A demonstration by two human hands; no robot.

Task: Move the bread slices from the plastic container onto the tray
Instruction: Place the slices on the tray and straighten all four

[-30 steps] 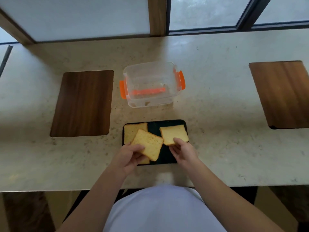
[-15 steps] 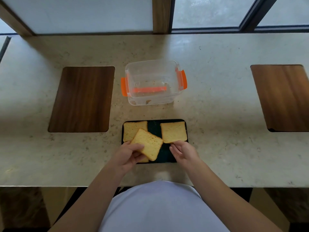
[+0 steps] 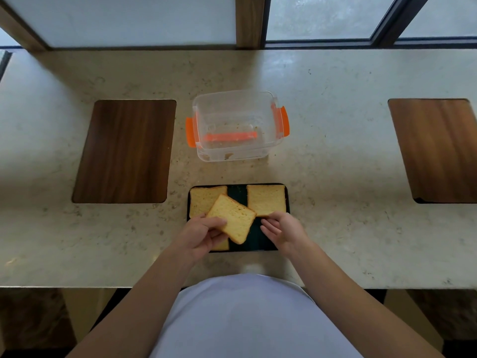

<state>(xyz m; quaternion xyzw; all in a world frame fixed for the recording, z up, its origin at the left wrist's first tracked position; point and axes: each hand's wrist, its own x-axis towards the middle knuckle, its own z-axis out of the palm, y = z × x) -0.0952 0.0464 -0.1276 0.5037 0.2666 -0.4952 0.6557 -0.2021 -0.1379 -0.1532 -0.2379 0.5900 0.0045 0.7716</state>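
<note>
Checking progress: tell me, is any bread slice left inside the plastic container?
No, the plastic container holds only crumbs.

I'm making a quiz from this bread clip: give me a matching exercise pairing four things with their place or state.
1. plastic container
2. held slice
3. far-right slice
4. right hand

a. lying flat on the tray
b. pinched in the left hand
c. open, holding nothing
d. no slices inside, only crumbs

Pairs: 1-d, 2-b, 3-a, 4-c
</note>
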